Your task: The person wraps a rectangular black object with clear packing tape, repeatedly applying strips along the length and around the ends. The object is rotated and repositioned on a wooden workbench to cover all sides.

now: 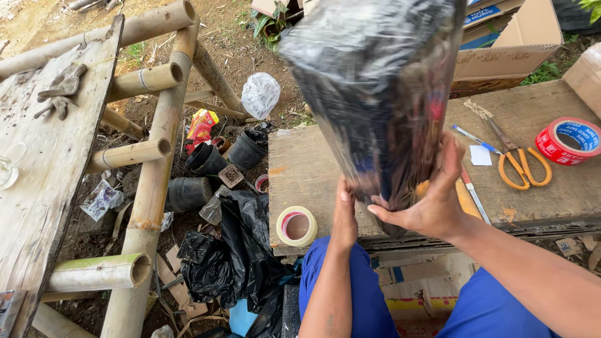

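Observation:
A long bundle wrapped in shiny black plastic (375, 94) stands tilted upward over a low wooden board table (313, 169), its lower end near my lap. My right hand (432, 200) grips the lower end from the right, thumb across the front. My left hand (344, 216) presses flat against the bottom left of the bundle. A roll of clear tape (297, 226) lies on the table's near left corner, just left of my left hand.
Orange-handled scissors (516, 164), a red tape roll (568, 140), a pen (472, 138) and a craft knife (474, 195) lie at the right. A bamboo frame (153, 156), black pots (206, 159), black plastic bags (231, 250) and cardboard boxes (507, 50) surround the table.

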